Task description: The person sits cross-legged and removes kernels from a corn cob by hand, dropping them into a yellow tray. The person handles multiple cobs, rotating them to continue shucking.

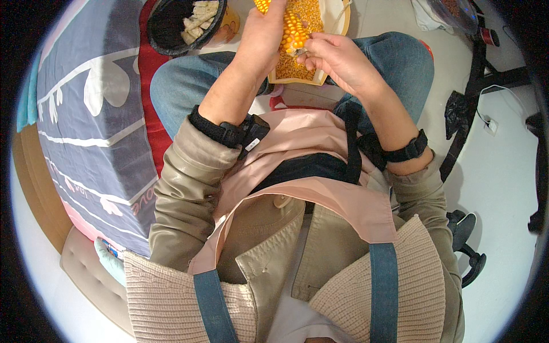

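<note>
My left hand (265, 30) is closed around a yellow corn cob (294, 32) at the top middle. Part of the cob shows above the fist at the picture's upper rim, the rest to its right. My right hand (332, 55) has its thumb and fingers at the cob's lower right end, touching the kernels there. Both hands are over a pale container (339, 19) with a yellow rim, which holds loose corn kernels (300, 68). Its far part is cut off by the frame.
A bin with a black liner (161, 28) stands at the upper left, with bare cobs (199, 21) in it. A bed with a grey patterned cover (94, 98) lies along the left. A black plastic bag (456, 109) and a white cable (480, 100) are at the right.
</note>
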Available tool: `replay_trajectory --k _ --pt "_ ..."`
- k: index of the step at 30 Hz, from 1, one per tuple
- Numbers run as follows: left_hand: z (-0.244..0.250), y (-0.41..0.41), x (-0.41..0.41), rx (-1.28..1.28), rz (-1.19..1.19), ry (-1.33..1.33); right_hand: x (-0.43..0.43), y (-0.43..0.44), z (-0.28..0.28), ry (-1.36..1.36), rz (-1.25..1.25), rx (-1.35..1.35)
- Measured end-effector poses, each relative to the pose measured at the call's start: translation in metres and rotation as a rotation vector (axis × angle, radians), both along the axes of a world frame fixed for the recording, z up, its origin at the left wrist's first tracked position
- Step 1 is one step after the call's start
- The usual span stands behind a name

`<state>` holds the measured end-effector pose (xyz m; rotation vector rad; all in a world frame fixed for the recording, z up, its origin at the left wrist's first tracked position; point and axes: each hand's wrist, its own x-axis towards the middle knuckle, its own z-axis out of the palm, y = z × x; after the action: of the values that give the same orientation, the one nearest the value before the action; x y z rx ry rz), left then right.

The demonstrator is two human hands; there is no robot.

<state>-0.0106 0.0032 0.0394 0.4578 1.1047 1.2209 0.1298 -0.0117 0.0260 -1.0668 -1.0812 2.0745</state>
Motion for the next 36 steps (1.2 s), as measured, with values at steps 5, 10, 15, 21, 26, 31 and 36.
replay_trajectory --k 5,10,15,21,26,31,36 --pt "-0.006 0.000 -0.002 -0.003 -0.021 -0.005 0.001 0.002 -0.005 -0.137 0.055 0.113" --pt "-0.007 -0.001 -0.001 -0.024 -0.056 0.073 0.001 0.003 -0.010 -0.155 0.082 0.136" --pt "-0.005 -0.001 0.000 -0.032 -0.076 0.087 0.001 0.002 -0.011 -0.074 0.052 0.061" --pt "-0.004 0.001 0.002 -0.058 -0.060 0.113 -0.001 0.002 -0.016 0.054 -0.004 -0.065" --pt "-0.004 0.002 0.001 -0.088 -0.003 0.089 -0.006 0.000 -0.002 0.085 -0.120 -0.169" --pt "-0.010 0.003 0.001 -0.076 0.015 0.292 0.001 0.003 -0.011 -0.101 0.064 0.052" --pt "-0.007 0.000 -0.001 -0.057 -0.054 0.278 0.001 0.004 -0.013 -0.311 0.147 0.205"
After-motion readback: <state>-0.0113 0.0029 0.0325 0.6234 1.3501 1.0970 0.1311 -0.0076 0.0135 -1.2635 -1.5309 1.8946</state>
